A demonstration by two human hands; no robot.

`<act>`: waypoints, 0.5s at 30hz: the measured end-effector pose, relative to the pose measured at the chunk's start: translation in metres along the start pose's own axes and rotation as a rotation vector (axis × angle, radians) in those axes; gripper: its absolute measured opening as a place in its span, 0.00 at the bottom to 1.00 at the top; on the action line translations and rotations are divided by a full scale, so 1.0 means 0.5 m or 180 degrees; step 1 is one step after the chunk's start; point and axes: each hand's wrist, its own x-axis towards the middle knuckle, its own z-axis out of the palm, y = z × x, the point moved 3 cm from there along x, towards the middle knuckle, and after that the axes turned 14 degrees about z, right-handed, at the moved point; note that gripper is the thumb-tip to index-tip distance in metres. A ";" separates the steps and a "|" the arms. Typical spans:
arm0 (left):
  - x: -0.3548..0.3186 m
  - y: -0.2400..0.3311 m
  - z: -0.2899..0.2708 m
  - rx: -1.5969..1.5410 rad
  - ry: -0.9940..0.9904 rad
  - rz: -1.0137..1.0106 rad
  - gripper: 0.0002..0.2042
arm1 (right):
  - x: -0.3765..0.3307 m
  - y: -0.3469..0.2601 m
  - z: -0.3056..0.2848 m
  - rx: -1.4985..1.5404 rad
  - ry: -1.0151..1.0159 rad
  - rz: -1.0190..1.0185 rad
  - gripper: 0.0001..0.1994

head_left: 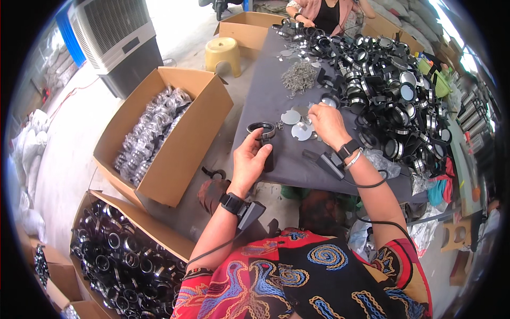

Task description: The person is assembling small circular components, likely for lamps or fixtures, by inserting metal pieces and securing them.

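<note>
Black ring holder [269, 136]: in your left hand [247, 162], near-left corner of the grey desk [260, 103]; upright, round ring on top, stem below. Can't tell if its foot rests on the desk.
Left grip: closed round the holder, index finger at the ring, thumb along the stem.
Right hand [330, 126]: over the desk, right of the holder, at the silver discs [302, 132].
Right grip: your fingertips drawn close together; can't tell if you have anything pinched.
Disc cluster: loose, flat, between your two hands; small metal bits [279, 126] just beside the ring.
Metal pile [298, 77]: small tangled pieces, on the desk beyond the discs.
Big heap [366, 69]: black ring parts with shiny round faces, jumbled over the desk's right and far side.
Your wrists: black strap [231, 203] on each, device and cable attached; pale bangle [354, 158] on the right.
Upper box [196, 143]: open cardboard, left of the desk, clear-wrapped parts [154, 135] inside.
Lower box [154, 229]: open cardboard, nearer you, full of unwrapped black ring parts.
Floor beyond: yellow stool [222, 49] left of the desk, air cooler [117, 37] farther left.
Co-worker [328, 15]: pink top, far end of the desk, behind the heap.
</note>
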 end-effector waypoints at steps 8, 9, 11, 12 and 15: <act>-0.002 -0.010 -0.001 -0.0031 0.0032 0.0116 0.23 | -0.023 -0.015 0.056 -0.0889 0.0014 -0.0853 0.02; -0.001 -0.010 -0.001 -0.0027 0.0031 0.0117 0.23 | -0.021 -0.014 0.058 -0.0885 0.0016 -0.0852 0.02; 0.001 -0.010 -0.002 -0.0067 0.0042 0.0033 0.23 | -0.018 -0.014 0.060 -0.0804 0.0014 -0.0941 0.01; 0.001 -0.010 -0.002 -0.0067 0.0043 0.0036 0.23 | -0.017 -0.014 0.060 -0.0804 0.0016 -0.0942 0.01; 0.004 -0.009 -0.001 -0.0078 0.0068 0.0046 0.23 | -0.016 -0.013 0.062 -0.0534 -0.0072 -0.0806 0.01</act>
